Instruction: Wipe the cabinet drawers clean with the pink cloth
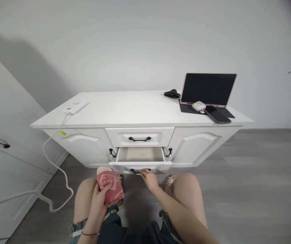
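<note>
A white cabinet (140,113) stands in front of me against the wall. Its lower middle drawer (140,165) is pulled out, and what shows of its inside looks bare. My right hand (149,178) is at the front of that drawer, fingers curled at its black handle (135,171). My left hand (100,196) is closed on a folded pink cloth with a pale pattern (110,186), held over my left knee. The upper drawer (139,137) is closed.
On the cabinet top lie a white power strip (75,107) at the left and, at the right, a tablet on a dark stand (207,89), a small earbud case (198,106), a phone (217,114) and a black clip (172,93). A white cable (56,166) trails to the floor. A white door (5,145) stands at the left.
</note>
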{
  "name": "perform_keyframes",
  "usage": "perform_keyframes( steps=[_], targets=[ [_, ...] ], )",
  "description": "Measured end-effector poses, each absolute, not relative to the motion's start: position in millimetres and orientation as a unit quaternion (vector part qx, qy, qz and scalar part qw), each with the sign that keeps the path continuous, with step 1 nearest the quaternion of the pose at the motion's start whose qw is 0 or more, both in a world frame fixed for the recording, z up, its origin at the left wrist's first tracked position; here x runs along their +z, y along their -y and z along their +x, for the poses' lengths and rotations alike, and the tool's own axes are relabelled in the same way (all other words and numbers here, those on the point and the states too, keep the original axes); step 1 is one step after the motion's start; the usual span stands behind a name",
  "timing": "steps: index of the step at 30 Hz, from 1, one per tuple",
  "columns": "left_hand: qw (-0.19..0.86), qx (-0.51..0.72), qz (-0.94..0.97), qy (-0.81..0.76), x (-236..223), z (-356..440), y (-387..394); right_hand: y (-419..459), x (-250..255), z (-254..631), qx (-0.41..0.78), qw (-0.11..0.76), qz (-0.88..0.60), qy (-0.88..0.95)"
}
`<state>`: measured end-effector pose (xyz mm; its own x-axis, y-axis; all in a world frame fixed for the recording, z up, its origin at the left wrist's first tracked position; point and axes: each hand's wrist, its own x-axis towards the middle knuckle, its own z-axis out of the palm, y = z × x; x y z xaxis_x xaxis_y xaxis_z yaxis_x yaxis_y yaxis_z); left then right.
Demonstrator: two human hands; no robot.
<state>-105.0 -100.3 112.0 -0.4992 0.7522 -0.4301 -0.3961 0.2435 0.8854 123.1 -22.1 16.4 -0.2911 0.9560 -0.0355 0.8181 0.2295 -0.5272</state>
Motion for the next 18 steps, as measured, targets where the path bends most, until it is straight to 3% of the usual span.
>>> perform_keyframes(
  steps=[6,12,18],
  targets=[
    [0.187,0.578,0.22,-0.763,43,-96,53,33,4,99,0.203,0.178,-0.628,0.73],
    [0.173,0.568,0.307,-0.744,23,-70,2,55,-7,77,0.201,0.207,-0.654,0.699],
    [0.177,0.553,0.393,-0.713,33,-20,0,56,-21,70,0.229,0.239,-0.672,0.663]
  ],
)
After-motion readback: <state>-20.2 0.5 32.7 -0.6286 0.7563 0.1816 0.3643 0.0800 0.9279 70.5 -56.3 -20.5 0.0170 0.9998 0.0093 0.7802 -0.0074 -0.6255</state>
